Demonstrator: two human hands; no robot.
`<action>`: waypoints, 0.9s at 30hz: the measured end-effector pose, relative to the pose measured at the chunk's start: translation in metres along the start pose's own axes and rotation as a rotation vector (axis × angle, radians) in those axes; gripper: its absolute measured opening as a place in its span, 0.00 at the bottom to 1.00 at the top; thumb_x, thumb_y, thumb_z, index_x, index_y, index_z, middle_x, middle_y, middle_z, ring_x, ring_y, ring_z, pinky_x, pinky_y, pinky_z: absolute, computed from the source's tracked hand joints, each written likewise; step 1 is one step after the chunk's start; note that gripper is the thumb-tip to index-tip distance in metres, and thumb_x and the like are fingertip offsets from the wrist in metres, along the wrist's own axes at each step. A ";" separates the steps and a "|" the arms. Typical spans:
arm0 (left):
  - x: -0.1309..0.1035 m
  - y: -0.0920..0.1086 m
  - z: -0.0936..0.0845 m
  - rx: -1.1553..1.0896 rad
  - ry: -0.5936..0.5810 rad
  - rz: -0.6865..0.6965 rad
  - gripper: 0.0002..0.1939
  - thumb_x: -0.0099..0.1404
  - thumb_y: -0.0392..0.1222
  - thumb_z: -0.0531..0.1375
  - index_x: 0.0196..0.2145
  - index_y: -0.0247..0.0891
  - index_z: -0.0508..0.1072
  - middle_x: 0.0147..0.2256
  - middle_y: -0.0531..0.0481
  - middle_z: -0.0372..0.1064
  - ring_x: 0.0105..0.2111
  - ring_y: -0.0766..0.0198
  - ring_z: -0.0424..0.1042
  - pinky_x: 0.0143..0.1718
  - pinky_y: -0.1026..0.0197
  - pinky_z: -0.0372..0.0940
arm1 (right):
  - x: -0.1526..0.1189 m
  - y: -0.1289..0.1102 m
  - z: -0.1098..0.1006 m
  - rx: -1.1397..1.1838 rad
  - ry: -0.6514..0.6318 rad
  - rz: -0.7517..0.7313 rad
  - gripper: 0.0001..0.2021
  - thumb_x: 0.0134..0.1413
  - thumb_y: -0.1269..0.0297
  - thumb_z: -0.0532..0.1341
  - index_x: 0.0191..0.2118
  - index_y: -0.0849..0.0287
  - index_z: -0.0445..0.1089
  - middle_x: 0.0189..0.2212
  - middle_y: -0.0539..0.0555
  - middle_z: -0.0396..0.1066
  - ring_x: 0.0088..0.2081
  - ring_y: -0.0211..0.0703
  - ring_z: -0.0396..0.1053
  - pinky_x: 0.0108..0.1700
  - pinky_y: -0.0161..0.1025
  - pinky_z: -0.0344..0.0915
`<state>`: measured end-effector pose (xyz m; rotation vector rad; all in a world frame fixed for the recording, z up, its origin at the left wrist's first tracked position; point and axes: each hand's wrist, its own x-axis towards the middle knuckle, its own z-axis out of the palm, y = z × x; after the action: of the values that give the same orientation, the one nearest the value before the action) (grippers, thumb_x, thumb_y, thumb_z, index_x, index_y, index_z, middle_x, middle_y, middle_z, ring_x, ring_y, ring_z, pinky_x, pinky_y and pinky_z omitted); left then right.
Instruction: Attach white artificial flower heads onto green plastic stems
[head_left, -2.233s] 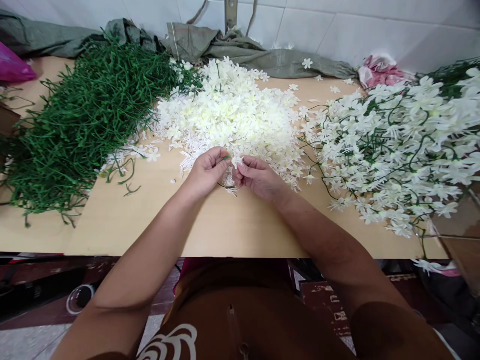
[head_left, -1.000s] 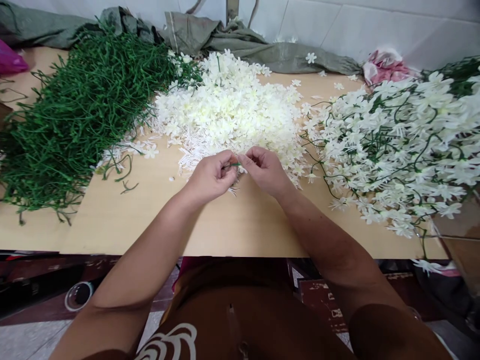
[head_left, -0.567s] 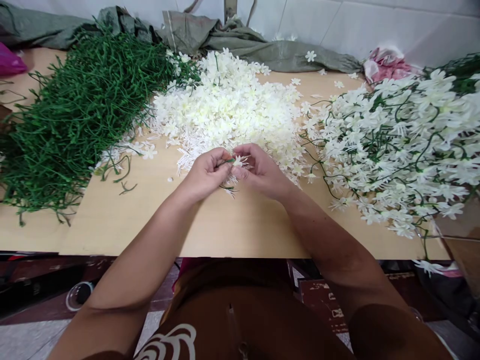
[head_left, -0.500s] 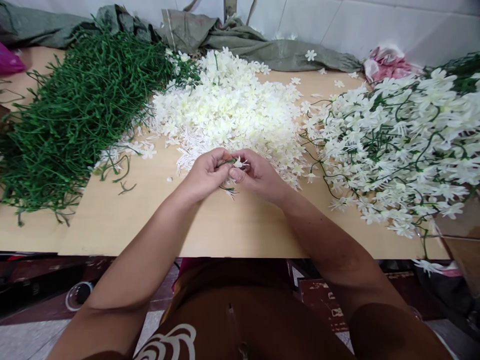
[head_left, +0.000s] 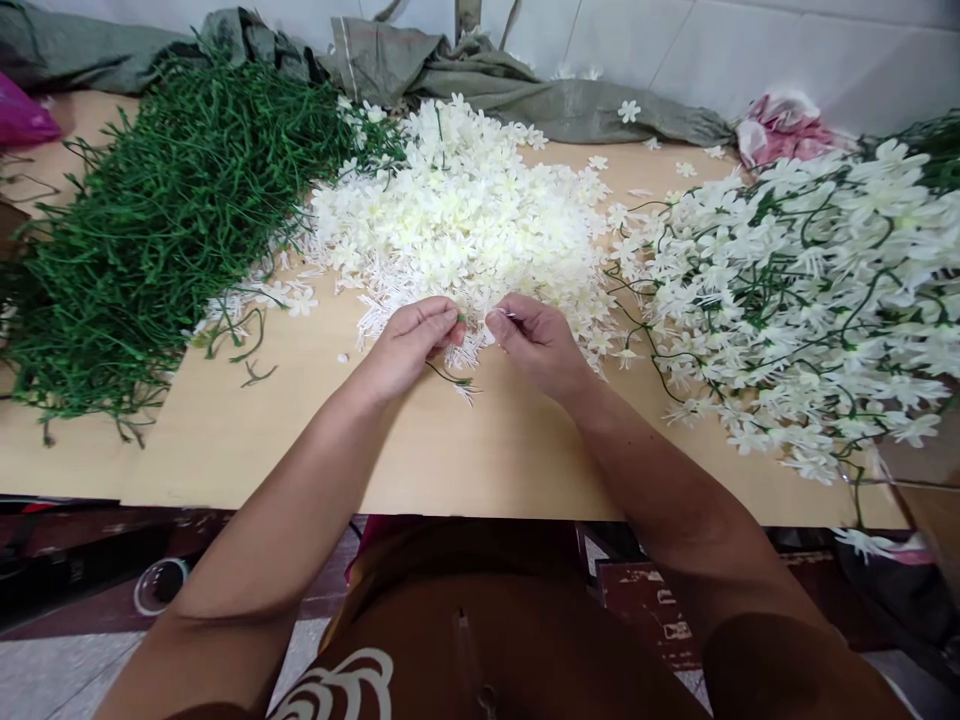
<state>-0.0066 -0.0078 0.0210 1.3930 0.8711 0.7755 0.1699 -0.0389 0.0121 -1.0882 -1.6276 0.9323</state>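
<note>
**Two hands part over a bench of white blossoms**

Hands that were pressed together half a second ago have drawn a little apart at the near edge of the loose flowers. One left hand (head_left: pixel 409 345) has its fingers curled shut around a thin green stem (head_left: pixel 448 377), which trails down from the fist onto the wooden bench (head_left: pixel 465 460) with a small white bloom at its tip. One right hand (head_left: pixel 534 340), just beside it, is pinched closed, thumb to forefinger, on something small and pale at its fingertips; what it is cannot be made out.

Beyond the hands lie three heaps, none in any container. At centre, a mound of loose white flower heads (head_left: pixel 465 220), far too many to count, touches both hands. To the left spreads a pile of bare green stems (head_left: pixel 165 210). To the right sits a stack of finished sprays (head_left: pixel 810 280), white blooms on green stems.

Farthest back, a crumpled green sack (head_left: pixel 480 85) lies along the white tiled wall (head_left: pixel 675 40), with one pink bag (head_left: pixel 784 125) at right and a second, magenta bag (head_left: pixel 26 115) at far left.
</note>
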 end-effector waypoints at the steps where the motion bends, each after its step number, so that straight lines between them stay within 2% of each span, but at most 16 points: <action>1: 0.000 0.000 0.000 0.002 -0.008 0.011 0.18 0.57 0.54 0.60 0.22 0.37 0.65 0.18 0.57 0.50 0.18 0.72 0.46 0.21 0.63 0.41 | 0.000 -0.001 0.000 0.026 0.005 0.012 0.25 0.57 0.41 0.57 0.23 0.57 0.56 0.20 0.44 0.48 0.24 0.31 0.47 0.28 0.36 0.48; 7: -0.001 -0.002 0.005 0.013 -0.081 0.055 0.26 0.58 0.65 0.60 0.21 0.38 0.63 0.19 0.58 0.49 0.20 0.71 0.47 0.22 0.62 0.43 | 0.000 -0.007 0.005 0.094 0.013 0.057 0.28 0.53 0.37 0.59 0.21 0.56 0.52 0.19 0.44 0.47 0.24 0.31 0.47 0.28 0.36 0.47; 14: -0.001 -0.004 0.006 0.059 -0.092 0.075 0.25 0.61 0.63 0.58 0.21 0.39 0.61 0.20 0.57 0.49 0.22 0.69 0.48 0.25 0.61 0.46 | -0.001 -0.009 0.004 0.024 -0.011 0.047 0.28 0.55 0.40 0.58 0.20 0.56 0.49 0.19 0.44 0.47 0.24 0.32 0.47 0.28 0.36 0.47; 22: 0.001 -0.009 0.008 0.147 -0.069 0.066 0.25 0.60 0.62 0.58 0.19 0.40 0.58 0.19 0.55 0.51 0.22 0.68 0.51 0.27 0.61 0.51 | -0.003 -0.002 0.009 -0.173 0.023 -0.014 0.21 0.59 0.56 0.58 0.20 0.56 0.50 0.19 0.44 0.47 0.24 0.32 0.47 0.28 0.37 0.47; 27: 0.001 -0.014 0.011 0.114 -0.042 0.020 0.23 0.60 0.59 0.58 0.20 0.40 0.58 0.20 0.56 0.50 0.22 0.68 0.51 0.24 0.62 0.49 | -0.005 0.002 0.015 -0.151 0.031 -0.041 0.17 0.59 0.62 0.56 0.21 0.56 0.53 0.19 0.45 0.49 0.23 0.33 0.49 0.28 0.37 0.48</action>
<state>0.0032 -0.0133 0.0063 1.5154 0.8805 0.7183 0.1573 -0.0440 0.0046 -1.1608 -1.7104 0.7725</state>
